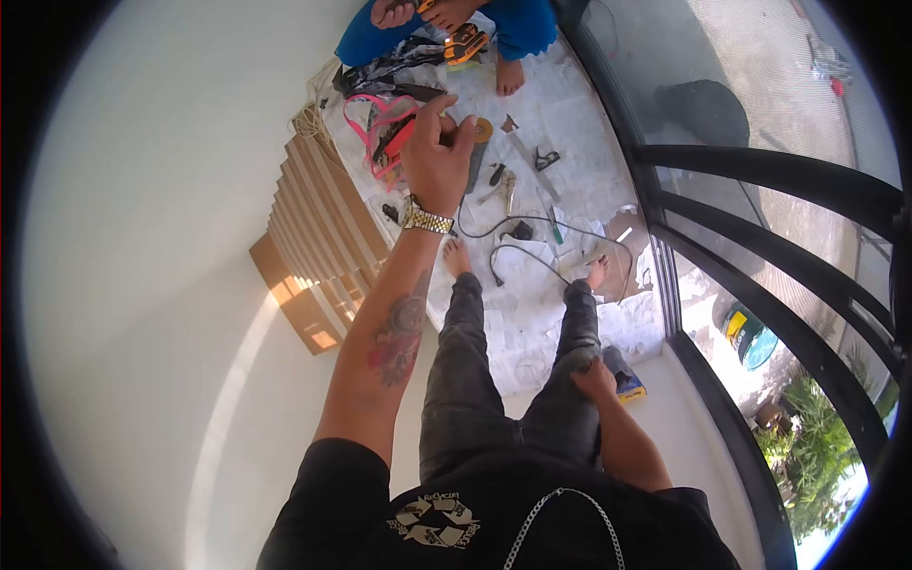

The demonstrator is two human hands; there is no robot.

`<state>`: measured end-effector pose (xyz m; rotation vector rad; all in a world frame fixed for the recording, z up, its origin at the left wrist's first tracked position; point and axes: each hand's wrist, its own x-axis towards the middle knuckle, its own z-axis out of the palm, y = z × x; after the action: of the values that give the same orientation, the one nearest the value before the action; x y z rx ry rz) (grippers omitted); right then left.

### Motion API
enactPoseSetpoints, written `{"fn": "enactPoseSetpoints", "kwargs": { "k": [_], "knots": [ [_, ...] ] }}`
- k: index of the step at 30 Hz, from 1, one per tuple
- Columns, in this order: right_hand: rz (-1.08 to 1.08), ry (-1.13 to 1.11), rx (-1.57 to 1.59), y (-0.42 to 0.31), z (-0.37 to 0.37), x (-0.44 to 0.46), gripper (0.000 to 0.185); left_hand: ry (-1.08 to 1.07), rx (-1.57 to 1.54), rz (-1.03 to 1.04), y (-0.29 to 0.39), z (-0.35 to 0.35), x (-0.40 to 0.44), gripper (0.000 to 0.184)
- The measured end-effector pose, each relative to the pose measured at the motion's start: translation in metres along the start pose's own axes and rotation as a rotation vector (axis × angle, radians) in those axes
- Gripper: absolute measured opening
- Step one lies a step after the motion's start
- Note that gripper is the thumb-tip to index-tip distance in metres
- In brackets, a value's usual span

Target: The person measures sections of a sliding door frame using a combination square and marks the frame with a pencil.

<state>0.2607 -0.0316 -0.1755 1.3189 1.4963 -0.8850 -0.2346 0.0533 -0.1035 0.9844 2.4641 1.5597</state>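
My left hand [439, 157], with a metal watch [427, 218] at its wrist, reaches forward over the floor. Its thumb and index finger are apart, with nothing visible between them. Beside and partly behind it lie a pink-edged bag [359, 122] and a round tan disc [484, 129]. My right hand [594, 380] rests on my dark trouser leg [577, 356], holding no object that shows; some fingers are hard to make out. Past my left hand, another person's hands [423, 13] hold an orange and black tool.
An orange and black drill [465, 44] lies near the other person's bare foot [509, 76]. A black cable [560, 226] curls across the paper-covered floor [532, 332], among small tools. Slatted wood panels [318, 218] stand left; a black-framed glass door [676, 313] is right.
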Motion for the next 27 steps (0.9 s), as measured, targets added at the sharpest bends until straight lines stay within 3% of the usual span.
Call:
{"fn": "enactPoseSetpoints", "kwargs": {
  "k": [3, 6, 8, 10, 12, 14, 16, 18, 27],
  "knots": [
    [0.035, -0.040, 0.027, -0.001, -0.008, 0.002, 0.076, 0.007, -0.022, -0.053, -0.003, 0.000, -0.016, 0.033],
    [0.055, 0.056, -0.033, 0.002, -0.003, 0.009, 0.080, -0.289, 0.184, -0.305, -0.035, -0.018, -0.078, 0.032],
    [0.064, 0.096, -0.040, -0.002, -0.007, 0.011, 0.080, -0.447, 0.433, -0.323, -0.081, -0.032, -0.160, 0.039],
    [0.077, 0.135, -0.052, -0.005, -0.012, 0.011, 0.081, -0.834, 0.783, -0.595, -0.089, -0.051, -0.236, 0.059],
    [0.133, 0.199, 0.004, -0.012, -0.018, 0.011, 0.078, -1.044, 0.954, -0.862, -0.092, -0.063, -0.311, 0.079],
    [0.166, 0.230, -0.025, -0.020, -0.021, 0.013, 0.077, -1.234, 0.893, -1.159, -0.090, -0.072, -0.369, 0.086],
    [0.193, 0.263, -0.054, -0.023, -0.025, 0.018, 0.076, -1.208, 0.901, -1.165, -0.073, -0.065, -0.368, 0.086],
    [0.219, 0.350, -0.068, -0.024, -0.024, 0.021, 0.063, -1.124, 0.931, -1.171, -0.070, -0.057, -0.370, 0.082],
    [0.275, 0.326, -0.085, -0.023, -0.025, 0.033, 0.056, -1.112, 0.998, -1.150, -0.075, -0.055, -0.346, 0.067]
  ]
}}
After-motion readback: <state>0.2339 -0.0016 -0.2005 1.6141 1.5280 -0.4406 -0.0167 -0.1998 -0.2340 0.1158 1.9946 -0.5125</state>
